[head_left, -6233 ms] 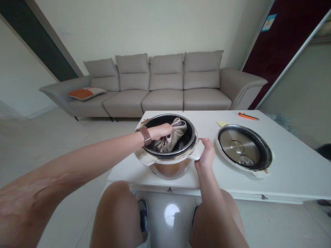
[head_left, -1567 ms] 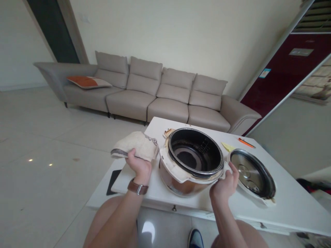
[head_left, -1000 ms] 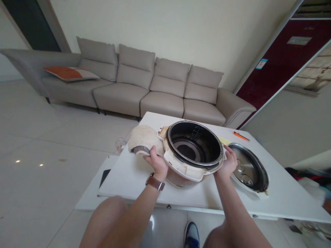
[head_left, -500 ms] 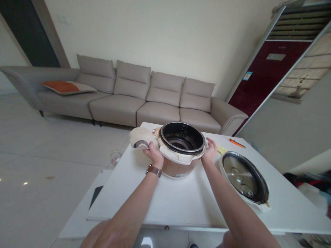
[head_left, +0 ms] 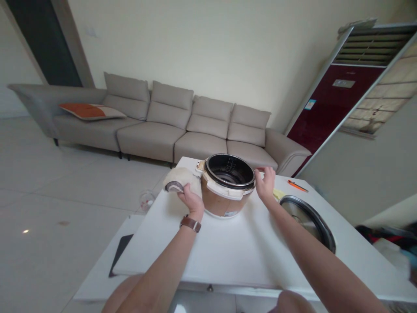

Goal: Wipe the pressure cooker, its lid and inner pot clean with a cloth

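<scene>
A rice cooker body [head_left: 221, 198], brownish below with a white rim, stands upright on the white table. Its black inner pot [head_left: 230, 169] sits inside with the top uncovered. My left hand [head_left: 191, 201], with a watch on the wrist, is closed on a cream cloth [head_left: 182, 177] beside the cooker's left side. On the right, my right hand [head_left: 266, 182] is at the cooker's rim with fingers bent; whether the fingertips touch the rim is unclear. The cooker's round lid [head_left: 308, 221] lies on the table, inner side up, partly behind my right forearm.
An orange utility knife [head_left: 297, 186] lies near the right far edge of the white table [head_left: 234, 252]. Yellow cloth or paper [head_left: 278, 194] shows beside my right wrist. A grey sofa [head_left: 146, 137] stands behind the table, and a dark red air conditioner [head_left: 339, 95] to the right.
My right hand has shifted outward from the cooker's right side and its grip has loosened. My left hand has moved slightly left and down with the cloth, away from the rim.
</scene>
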`<state>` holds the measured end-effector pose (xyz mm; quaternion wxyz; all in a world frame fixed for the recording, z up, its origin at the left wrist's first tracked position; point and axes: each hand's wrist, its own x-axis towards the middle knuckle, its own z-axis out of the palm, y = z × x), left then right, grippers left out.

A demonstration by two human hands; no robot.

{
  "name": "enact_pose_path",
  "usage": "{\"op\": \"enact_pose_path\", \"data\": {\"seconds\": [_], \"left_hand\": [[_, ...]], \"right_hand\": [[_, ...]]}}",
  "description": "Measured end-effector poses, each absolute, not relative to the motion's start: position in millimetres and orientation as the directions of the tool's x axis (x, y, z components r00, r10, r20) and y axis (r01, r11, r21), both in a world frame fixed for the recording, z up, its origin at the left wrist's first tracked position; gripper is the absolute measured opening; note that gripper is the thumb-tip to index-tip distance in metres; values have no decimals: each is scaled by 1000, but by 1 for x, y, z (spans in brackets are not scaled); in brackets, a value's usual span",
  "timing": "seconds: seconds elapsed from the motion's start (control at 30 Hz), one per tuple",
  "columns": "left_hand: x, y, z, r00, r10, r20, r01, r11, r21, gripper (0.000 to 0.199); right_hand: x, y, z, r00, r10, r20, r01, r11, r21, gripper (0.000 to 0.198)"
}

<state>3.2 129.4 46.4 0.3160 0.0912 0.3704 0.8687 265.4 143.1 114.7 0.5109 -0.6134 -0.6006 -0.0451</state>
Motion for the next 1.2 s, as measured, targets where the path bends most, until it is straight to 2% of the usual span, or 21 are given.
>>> {"op": "enact_pose_path", "data": {"seconds": [0.03,0.1,0.13,0.2,0.27,0.4,0.63,0.83,0.97,1.07,1.2], "left_hand": [[0,120,50,-788,604,-118,-501,-518,694,29],[-7,100,55,-786,594,-171,-530,-506,681,29],[-11,89,57,-782,598,-175,-537,-504,677,29],[-20,71,57,-779,596,-195,-548,-496,674,29],[-28,58,54,-772,594,-228,-569,-485,664,29],[-43,51,51,-718,652,-244,-632,-463,622,31],[-44,63,51,-637,706,-309,-721,-404,563,34],[-39,64,54,-568,746,-347,-782,-358,510,35],[-44,64,53,-561,755,-338,-790,-367,491,35],[-50,64,52,-568,751,-337,-790,-382,480,36],[-52,64,52,-551,769,-326,-802,-379,462,39]], "right_hand": [[254,135,126,70,736,674,836,325,-441,28],[227,121,146,-320,785,530,835,498,-234,30],[214,116,154,-450,779,437,822,552,-138,30],[193,111,166,-576,776,256,807,590,30,32],[181,109,172,-602,787,137,798,587,138,33],[176,108,180,-605,795,48,786,586,197,28],[173,102,181,-594,798,100,765,521,379,27],[173,104,170,-477,870,121,851,423,310,30],[175,106,174,-475,876,79,860,444,251,28],[172,106,181,-513,856,57,829,477,293,29],[165,102,178,-454,881,130,860,395,322,30]]}}
